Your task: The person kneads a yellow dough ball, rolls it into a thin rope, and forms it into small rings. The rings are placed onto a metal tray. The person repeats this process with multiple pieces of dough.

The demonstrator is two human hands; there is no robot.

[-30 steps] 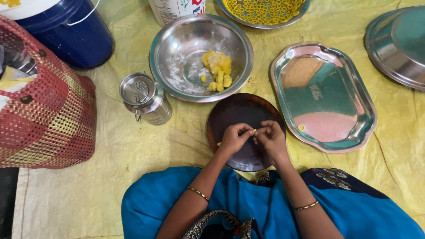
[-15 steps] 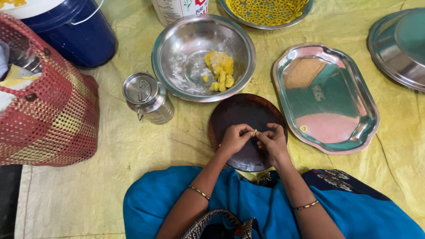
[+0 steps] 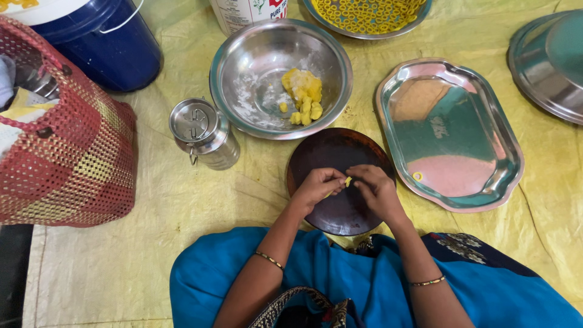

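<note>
Dough (image 3: pixel 347 181), a tiny yellow bit, sits pinched between both hands, right over the round brown board (image 3: pixel 340 152). The left hand (image 3: pixel 319 185) and the right hand (image 3: pixel 376 189) meet at it, so neither is nearer. Fingers (image 3: pixel 358 175) on both hands are nearly closed around the bit. It looks soft and small; its long way cannot be told. More yellow dough lies in the steel bowl (image 3: pixel 243 79) beyond the board. A steel tray (image 3: pixel 449 176) lies on the right.

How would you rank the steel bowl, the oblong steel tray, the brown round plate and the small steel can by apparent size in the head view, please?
1. Tray and bowl: too alike to rank.
2. Brown plate, partly hidden by hands.
3. Can.
</note>
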